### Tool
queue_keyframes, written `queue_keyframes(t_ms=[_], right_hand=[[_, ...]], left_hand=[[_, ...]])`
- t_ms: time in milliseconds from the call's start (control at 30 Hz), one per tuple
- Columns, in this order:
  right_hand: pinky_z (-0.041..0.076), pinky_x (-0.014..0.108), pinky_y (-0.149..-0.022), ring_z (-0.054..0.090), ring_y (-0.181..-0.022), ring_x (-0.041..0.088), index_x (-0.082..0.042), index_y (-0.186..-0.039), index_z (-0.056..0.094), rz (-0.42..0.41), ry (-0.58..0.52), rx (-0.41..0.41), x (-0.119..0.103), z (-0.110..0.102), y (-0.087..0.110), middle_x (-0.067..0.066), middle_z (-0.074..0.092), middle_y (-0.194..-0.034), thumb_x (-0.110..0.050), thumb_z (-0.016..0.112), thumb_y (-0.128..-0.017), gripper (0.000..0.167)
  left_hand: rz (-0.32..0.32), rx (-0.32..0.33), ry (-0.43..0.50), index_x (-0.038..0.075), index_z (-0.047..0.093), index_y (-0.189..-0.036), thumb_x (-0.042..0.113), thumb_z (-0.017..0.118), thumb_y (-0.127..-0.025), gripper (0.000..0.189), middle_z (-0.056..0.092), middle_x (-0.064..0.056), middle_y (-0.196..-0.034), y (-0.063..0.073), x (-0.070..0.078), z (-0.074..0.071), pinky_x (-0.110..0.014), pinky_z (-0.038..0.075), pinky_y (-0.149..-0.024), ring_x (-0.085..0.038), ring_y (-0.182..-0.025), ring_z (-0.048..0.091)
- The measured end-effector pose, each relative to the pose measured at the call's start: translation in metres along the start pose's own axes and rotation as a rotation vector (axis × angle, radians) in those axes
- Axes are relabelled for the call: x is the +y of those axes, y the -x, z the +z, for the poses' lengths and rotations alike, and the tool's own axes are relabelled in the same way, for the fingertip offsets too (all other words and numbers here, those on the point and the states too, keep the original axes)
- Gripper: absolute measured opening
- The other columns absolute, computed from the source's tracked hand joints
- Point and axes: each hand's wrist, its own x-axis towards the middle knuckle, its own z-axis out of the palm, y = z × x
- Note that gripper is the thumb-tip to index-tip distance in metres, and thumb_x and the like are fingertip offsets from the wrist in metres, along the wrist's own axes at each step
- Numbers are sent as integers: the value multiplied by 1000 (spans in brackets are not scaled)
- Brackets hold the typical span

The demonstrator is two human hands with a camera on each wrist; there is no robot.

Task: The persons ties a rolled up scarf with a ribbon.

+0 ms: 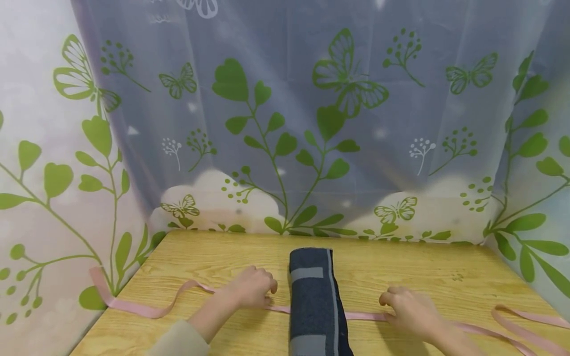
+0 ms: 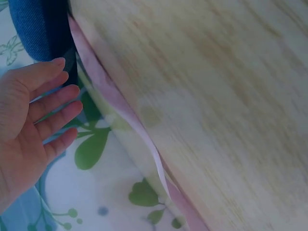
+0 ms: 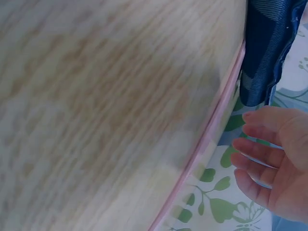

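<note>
A dark blue denim bundle [image 1: 311,296] with grey stripes, folded into a long narrow shape, lies lengthwise on the table. A pink ribbon [image 1: 362,316] runs crosswise beneath it and comes out on both sides. To the left of the bundle is my left hand [image 1: 251,287], over the ribbon; the left wrist view shows its fingers [image 2: 57,101] loosely bent with nothing between them. My right hand [image 1: 409,309] hovers on the other side, near the ribbon's right stretch. In the right wrist view its fingers [image 3: 257,154] are relaxed and hold nothing.
The wooden table [image 1: 231,252] carries everything. Its left edge is crossed by one ribbon end [image 1: 100,284], while the other part loops [image 1: 512,316] at the right. Behind stands a grey-blue curtain [image 1: 285,123] printed with green leaves and butterflies.
</note>
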Motion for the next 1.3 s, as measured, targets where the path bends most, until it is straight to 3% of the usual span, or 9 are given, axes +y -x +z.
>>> queue_keyframes(t_ms=[133,333,533,833,1067,1300], right_hand=[[40,22,-46,55,-65,10,-16,-83,67,-5,0,-31,5,5,1,-8,59,-78,-18,77,-72,15],[36,21,-45,50,-59,6,-14,-79,67,-86,10,-11,13,13,3,-9,54,-71,-12,76,-72,12],[34,21,-46,48,-57,4,-13,-76,64,-135,19,-12,15,18,4,-9,53,-69,-9,77,-70,14],[34,23,-46,45,-57,4,-15,-76,63,-119,38,-50,14,20,4,-12,46,-67,-13,78,-70,16],[34,21,-44,49,-55,6,-11,-79,61,-119,39,-10,13,20,3,-5,55,-67,-4,76,-68,20],[32,24,-44,43,-52,4,-15,-66,55,-140,79,9,14,21,1,-10,46,-62,-4,76,-67,23]], left_hand=[[12,-32,-6,18,72,-85,28,73,-77,12,63,6,-81,-1,3,3,-31,47,-71,-10,-76,59],[1,-52,31,19,72,-82,24,74,-77,7,64,9,-79,1,7,5,-33,46,-74,-7,-74,59],[-23,-66,13,20,68,-74,18,74,-75,6,60,13,-70,3,8,7,-27,42,-65,-5,-66,55],[-37,-109,15,20,65,-69,17,73,-75,11,57,14,-68,2,9,13,-35,45,-75,-4,-67,54],[-39,-121,9,20,60,-62,16,72,-77,19,52,13,-64,1,9,14,-33,44,-73,-3,-62,49],[-25,-91,-8,19,58,-61,13,72,-74,20,49,13,-60,0,9,13,-28,44,-62,-4,-57,45]])
